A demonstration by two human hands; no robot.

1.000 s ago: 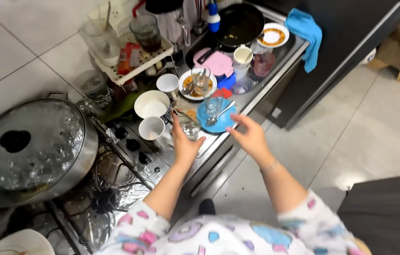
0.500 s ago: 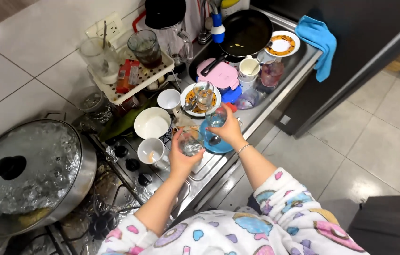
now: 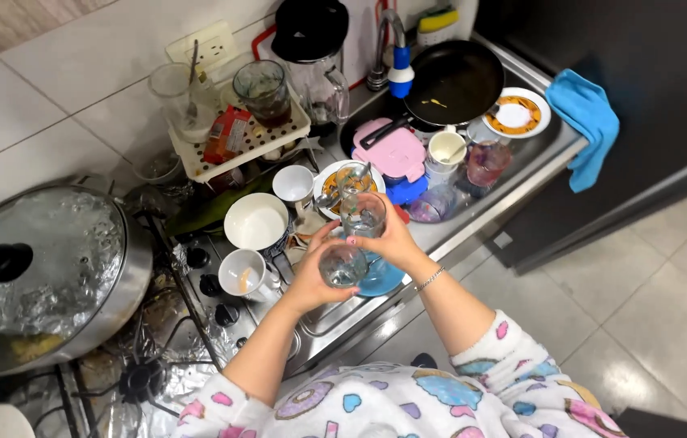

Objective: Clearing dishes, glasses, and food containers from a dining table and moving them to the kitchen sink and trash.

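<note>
While my left hand point(image 3: 311, 280) has its fingers clamped on a clear glass point(image 3: 342, 265), right hand point(image 3: 392, 243) fingers grip a second glass point(image 3: 363, 215), both just above the blue plate point(image 3: 381, 280) on the tabletop point(image 3: 473, 215).

glasses point(image 3: 353, 239) clear | plate point(image 3: 381, 278) blue | cloth point(image 3: 589, 122) blue | box point(image 3: 397, 151) pink | pan point(image 3: 454, 81) black

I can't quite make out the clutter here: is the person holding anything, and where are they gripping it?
Yes. The left hand grips a clear drinking glass around its side; the right hand grips a second clear glass, also around its side.
</note>
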